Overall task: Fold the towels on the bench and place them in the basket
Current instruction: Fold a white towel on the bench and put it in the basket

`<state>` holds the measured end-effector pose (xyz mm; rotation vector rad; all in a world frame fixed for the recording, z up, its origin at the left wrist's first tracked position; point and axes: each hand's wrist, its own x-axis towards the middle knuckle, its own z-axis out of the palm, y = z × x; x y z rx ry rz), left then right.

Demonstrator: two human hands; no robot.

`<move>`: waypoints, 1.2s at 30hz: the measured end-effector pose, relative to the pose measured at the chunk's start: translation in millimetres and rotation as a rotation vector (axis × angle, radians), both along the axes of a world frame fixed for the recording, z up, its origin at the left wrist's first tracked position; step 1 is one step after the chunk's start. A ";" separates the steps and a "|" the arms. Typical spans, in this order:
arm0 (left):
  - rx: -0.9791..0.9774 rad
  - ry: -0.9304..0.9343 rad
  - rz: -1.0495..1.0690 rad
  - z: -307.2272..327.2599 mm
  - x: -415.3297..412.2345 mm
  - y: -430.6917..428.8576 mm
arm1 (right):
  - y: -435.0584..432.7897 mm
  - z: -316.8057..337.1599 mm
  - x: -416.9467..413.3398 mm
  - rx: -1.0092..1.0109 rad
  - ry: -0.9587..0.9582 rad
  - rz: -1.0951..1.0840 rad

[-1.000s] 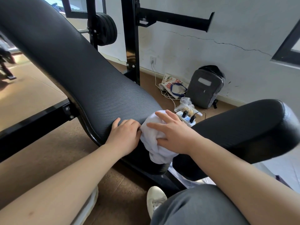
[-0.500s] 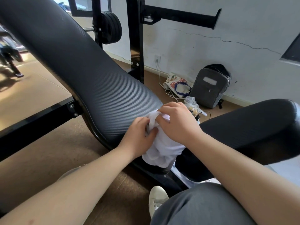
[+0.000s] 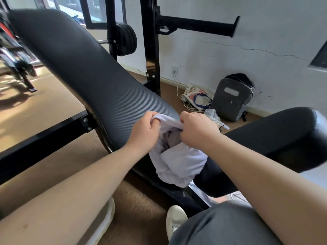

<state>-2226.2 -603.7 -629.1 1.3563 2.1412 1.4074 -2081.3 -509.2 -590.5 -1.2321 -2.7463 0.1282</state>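
A: Towel [image 3: 178,163] and bench [image 3: 92,82] first: we see the bench's long ribbed pad sloping down toward us, and the white towel bunched at its lower end, sagging into the gap before the seat pad [image 3: 276,137].
B: How will it handle, do we think?
A: Soft and light, we judge. It is limp, with no shape of its own, so it will droop wherever we leave it unsupported. We'd take it by two corners of one edge and shake it flat.
B: And our grip now?
A: Our left hand [image 3: 143,131] has its fingers curled round a fold of the top edge; our right hand [image 3: 196,129] pinches the cloth just beside it.
B: What escapes us?
A: No basket is in view, the corners are lost in the bunching, and we cannot tell whether more towels lie underneath.
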 end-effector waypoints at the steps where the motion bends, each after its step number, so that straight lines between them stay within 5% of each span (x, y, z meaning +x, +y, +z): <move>1: -0.012 0.003 -0.013 6.3 -0.6 1.9 | 0.9 5.5 0.2 0.036 -0.018 -0.018; 10: -0.515 0.277 -0.162 18.1 -5.6 11.4 | 13.0 36.9 7.0 0.014 0.321 -0.187; 17: -0.261 -0.022 -0.030 9.4 0.5 21.5 | 25.7 38.6 -1.7 -0.156 0.713 -0.163; 19: -0.163 -0.190 0.027 14.6 -4.7 28.1 | 26.5 39.8 1.0 -0.148 0.625 -0.117; 24: 0.025 -0.372 0.062 29.2 -6.4 38.0 | 18.8 26.9 4.9 -0.314 -0.182 -0.138; 29: 0.149 -0.487 -0.174 31.5 1.0 35.9 | 20.9 22.6 5.3 -0.504 0.020 -0.204; 32: -0.045 -0.243 -0.433 26.6 10.3 31.3 | 19.3 29.1 3.4 -0.440 0.086 -0.168; 36: -0.211 0.086 -0.436 19.2 25.2 34.8 | 25.9 29.4 4.1 -0.333 0.523 -0.241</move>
